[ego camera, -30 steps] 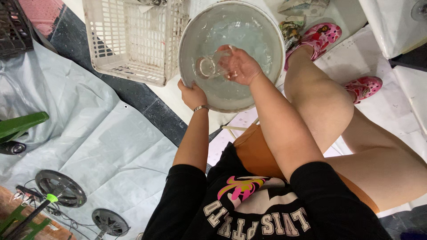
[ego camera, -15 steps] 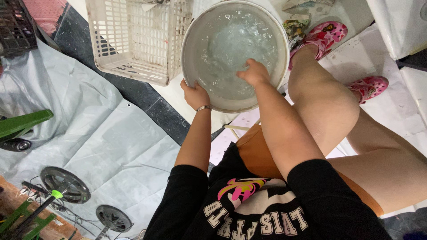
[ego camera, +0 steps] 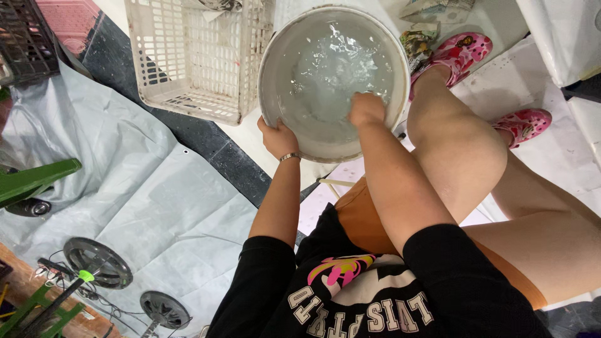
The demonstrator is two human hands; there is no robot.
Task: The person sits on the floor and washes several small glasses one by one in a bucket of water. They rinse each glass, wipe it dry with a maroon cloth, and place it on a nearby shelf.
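Observation:
A round grey-white basin (ego camera: 275,94) holding clear, rippling water (ego camera: 332,62) sits on the floor in front of my knees. My left hand (ego camera: 278,138) grips its near-left rim, with a thin bracelet on the wrist. My right hand (ego camera: 366,109) is plunged into the water at the near right side of the basin. Its knuckles are up and its fingers curl down below the surface. What is in those fingers is hidden by the water.
A white slatted plastic crate (ego camera: 194,56) stands left of the basin, with a black crate (ego camera: 22,37) at the far left. A grey tarp (ego camera: 156,206) carries two small wheels (ego camera: 97,261) and a green frame (ego camera: 31,181). My feet wear pink clogs (ego camera: 460,50).
One second ago my right hand held a clear glass above the water. It has since dipped into the basin, and the glass is out of sight. My left hand stays on the rim.

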